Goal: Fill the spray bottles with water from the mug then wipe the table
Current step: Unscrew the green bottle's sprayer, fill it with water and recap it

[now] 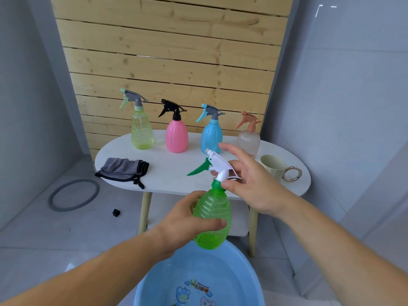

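The green spray bottle (pixel 213 219) is off the bench (pixel 176 175), held in the air just in front of its near edge and above the far rim of the blue basin (pixel 198 281). The bottle's long axis runs close to vertical, neck up. The left hand (pixel 187 219) wraps the ribbed body from the left, thumb across the front. The right hand (pixel 249 184) comes in from the right at the top. Its thumb and curled fingers pinch the spray head (pixel 219 166) at the collar, and the forefinger is stretched out past it, so this hand looks best placed to turn the head. How much water the bottle holds I cannot tell (the green plastic hides any level). The mug (pixel 272 165) is on the bench's right end, apart from both hands and apparently tipped leftward, its contents not visible. The basin seems to hold shallow water.
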A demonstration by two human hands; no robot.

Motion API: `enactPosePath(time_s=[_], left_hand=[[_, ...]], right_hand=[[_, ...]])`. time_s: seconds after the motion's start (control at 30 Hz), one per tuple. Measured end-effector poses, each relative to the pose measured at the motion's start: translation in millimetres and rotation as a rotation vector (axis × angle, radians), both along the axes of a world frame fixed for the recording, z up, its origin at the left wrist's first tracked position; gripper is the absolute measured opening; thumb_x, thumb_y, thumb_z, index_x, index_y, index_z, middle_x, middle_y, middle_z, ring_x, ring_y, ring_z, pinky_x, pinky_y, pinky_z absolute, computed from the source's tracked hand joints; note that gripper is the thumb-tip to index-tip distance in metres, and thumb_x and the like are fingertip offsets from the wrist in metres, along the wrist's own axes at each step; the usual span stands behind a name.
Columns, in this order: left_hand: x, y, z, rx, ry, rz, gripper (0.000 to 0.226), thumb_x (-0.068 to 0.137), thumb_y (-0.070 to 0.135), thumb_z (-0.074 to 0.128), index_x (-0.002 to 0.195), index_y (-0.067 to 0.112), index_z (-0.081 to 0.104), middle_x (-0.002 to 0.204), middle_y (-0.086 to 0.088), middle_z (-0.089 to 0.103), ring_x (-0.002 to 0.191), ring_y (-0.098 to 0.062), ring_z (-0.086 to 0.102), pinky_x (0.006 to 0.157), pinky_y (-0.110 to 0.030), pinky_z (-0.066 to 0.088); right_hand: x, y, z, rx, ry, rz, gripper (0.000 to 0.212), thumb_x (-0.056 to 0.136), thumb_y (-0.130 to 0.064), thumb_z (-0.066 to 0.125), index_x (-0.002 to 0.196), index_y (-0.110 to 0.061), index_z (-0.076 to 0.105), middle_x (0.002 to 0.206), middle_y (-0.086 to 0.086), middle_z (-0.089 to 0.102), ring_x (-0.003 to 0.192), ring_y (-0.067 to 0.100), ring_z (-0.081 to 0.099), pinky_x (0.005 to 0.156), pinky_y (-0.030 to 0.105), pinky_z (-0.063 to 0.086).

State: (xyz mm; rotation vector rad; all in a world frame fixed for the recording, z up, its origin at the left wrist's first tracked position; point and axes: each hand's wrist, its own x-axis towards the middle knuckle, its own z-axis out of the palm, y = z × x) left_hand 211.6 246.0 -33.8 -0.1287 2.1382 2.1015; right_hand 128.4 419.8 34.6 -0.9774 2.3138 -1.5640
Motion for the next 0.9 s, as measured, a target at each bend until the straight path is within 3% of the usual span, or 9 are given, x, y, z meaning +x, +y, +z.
enactPosePath(time_s=[0.07, 0.17, 0.27, 0.47, 0.57, 0.73, 0.9], left_hand=[[0, -1, 0, -0.004, 0.002, -0.009, 0.061, 0.063, 0.021, 0.089, 0.119, 0.027, 0.067, 0.109, -0.006, 0.076, 0.100, -0.025, 0.075, 0.084, -0.036, 0.061], [-2, -2, -1, -0.010, -0.002, -0.018, 0.062, 0.063, 0.021, 0.089, 0.122, 0.026, 0.068, 0.112, -0.008, 0.075, 0.103, -0.027, 0.075, 0.092, -0.043, 0.061], [-4, -3, 0, 0.009, -0.014, -0.034, 0.062, 0.064, 0.021, 0.089, 0.123, 0.025, 0.069, 0.111, -0.011, 0.076, 0.105, -0.031, 0.074, 0.098, -0.052, 0.058], [-5, -3, 1, 0.020, -0.026, -0.049, 0.063, 0.063, 0.024, 0.089, 0.123, 0.026, 0.069, 0.113, -0.011, 0.076, 0.106, -0.032, 0.074, 0.100, -0.057, 0.056], [-5, -4, 4, 0.034, -0.029, -0.064, 0.062, 0.068, 0.022, 0.087, 0.126, 0.026, 0.067, 0.116, -0.009, 0.076, 0.106, -0.031, 0.074, 0.100, -0.057, 0.055], [-4, -3, 9, 0.060, -0.033, -0.095, 0.059, 0.072, 0.021, 0.084, 0.128, 0.024, 0.067, 0.118, -0.008, 0.075, 0.109, -0.032, 0.073, 0.101, -0.056, 0.055], [-4, -5, 8, 0.034, -0.021, -0.107, 0.059, 0.072, 0.021, 0.085, 0.128, 0.025, 0.066, 0.116, -0.006, 0.076, 0.108, -0.030, 0.074, 0.100, -0.053, 0.057]], right_hand=[[0, 1, 2, 0.038, -0.007, 0.031, 0.075, 0.091, 0.005, 0.060, 0.143, -0.042, 0.036, 0.120, 0.001, 0.067, 0.116, 0.019, 0.063, 0.105, 0.044, 0.048], [0, 2, 5, 0.069, -0.003, 0.056, 0.065, 0.090, 0.005, 0.060, 0.143, -0.029, 0.042, 0.132, -0.007, 0.061, 0.124, 0.010, 0.058, 0.109, 0.045, 0.045], [2, 0, 7, 0.060, 0.045, 0.052, 0.061, 0.088, 0.000, 0.059, 0.136, -0.036, 0.048, 0.131, -0.009, 0.061, 0.124, 0.013, 0.058, 0.107, 0.048, 0.045], [0, -1, 7, 0.083, 0.065, 0.073, 0.060, 0.089, -0.002, 0.056, 0.138, -0.035, 0.046, 0.133, -0.011, 0.058, 0.125, 0.014, 0.057, 0.106, 0.049, 0.046], [2, -3, 6, 0.035, 0.088, 0.042, 0.062, 0.087, -0.004, 0.057, 0.133, -0.044, 0.047, 0.130, -0.012, 0.060, 0.122, 0.017, 0.059, 0.104, 0.049, 0.047], [2, -3, 7, -0.014, 0.096, 0.034, 0.065, 0.086, 0.001, 0.056, 0.139, -0.035, 0.045, 0.132, -0.010, 0.060, 0.122, 0.017, 0.059, 0.106, 0.050, 0.046], [3, 1, 12, 0.043, 0.130, 0.060, 0.070, 0.089, 0.007, 0.056, 0.135, -0.045, 0.044, 0.133, -0.012, 0.059, 0.120, 0.012, 0.059, 0.105, 0.041, 0.048]])
